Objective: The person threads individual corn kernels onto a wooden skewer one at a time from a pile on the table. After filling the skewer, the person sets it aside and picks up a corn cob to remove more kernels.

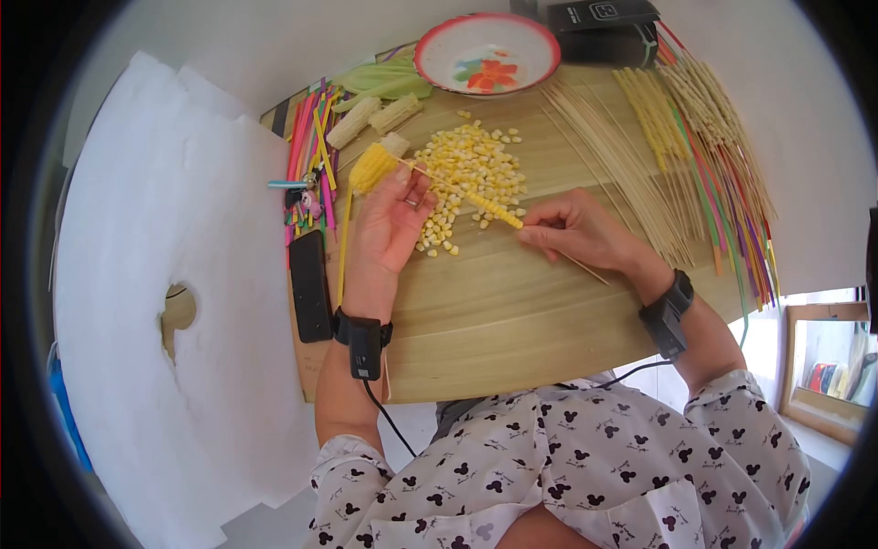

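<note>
My left hand (393, 224) grips one end of a thin wooden skewer (476, 197) with several corn kernels threaded on it. My right hand (576, 231) pinches the same skewer farther along, at the end of the row of kernels, and the bare stick pokes out past my fingers. Under the skewer lies a pile of loose yellow corn kernels (471, 165) on the wooden table (512, 311). A partly stripped corn cob (373, 165) lies just above my left hand. Both wrists wear black bands.
A red-rimmed enamel bowl (487, 53) stands at the back. Two bare cobs (373, 119) and green husks lie beside it. Bundles of plain skewers (613, 156) and coloured sticks (732, 183) fan out on the right. More coloured sticks (311, 156) and a black phone (309, 285) lie left.
</note>
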